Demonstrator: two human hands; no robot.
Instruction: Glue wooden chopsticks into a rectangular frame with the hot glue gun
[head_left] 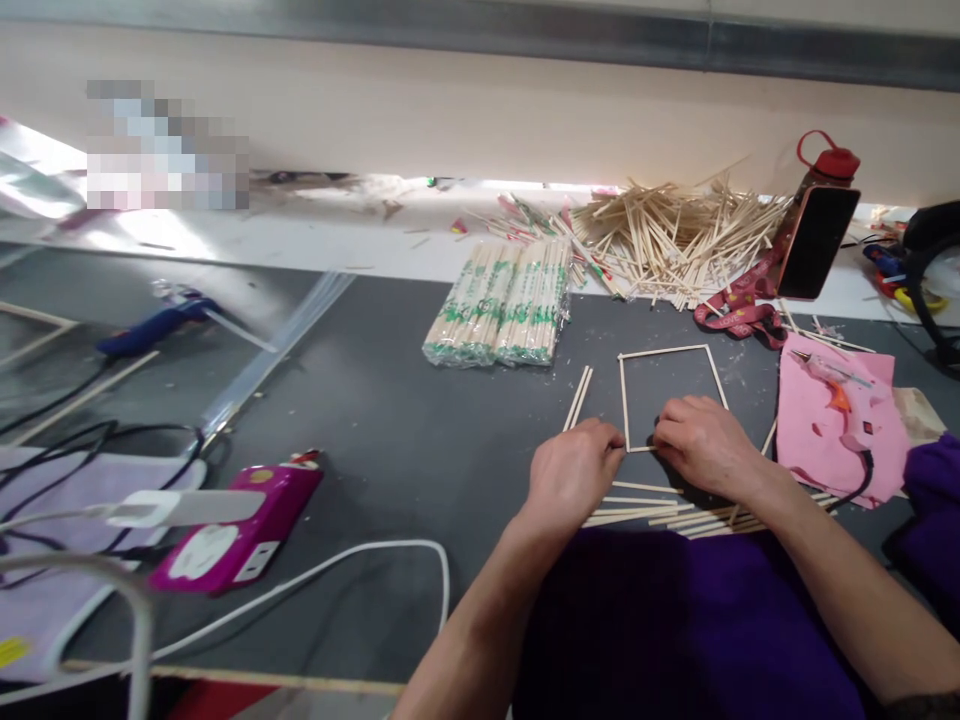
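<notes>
The left hand (574, 470) and the right hand (701, 445) are meeting over the dark grey desk (412, 430), both working on a square frame of thin pale wooden sticks (664, 351) that is lying flat there. The left fingers (611, 440) are pinching the frame's near left corner. The right fingers (664, 425) are curling down and clenching on its near side, just beside the left ones. The rest of the frame is stretching away beyond the fingers.

Just left of the left fingers, a loose pair of pale wooden sticks (578, 397) is lying side by side. Beneath both wrists, nearer the person than the fingers, a row of long loose wooden sticks (645, 512) is resting on the desk.

Right of the right fingers, a pink sheet (885, 450) is carrying a white and orange glue gun (832, 385). Beyond the fingers and to the left, two plastic-wrapped bundles of green-printed wooden chopsticks (495, 300) are lying together. Farther back, a big untidy heap of bare wooden sticks (675, 235) is spreading out. To its right, a black phone in an orange case (816, 240) is leaning against a red-capped bottle (829, 165).

Well left of the fingers, a magenta power strip (236, 530) and a blue glue gun (150, 325) are sitting among cables.
</notes>
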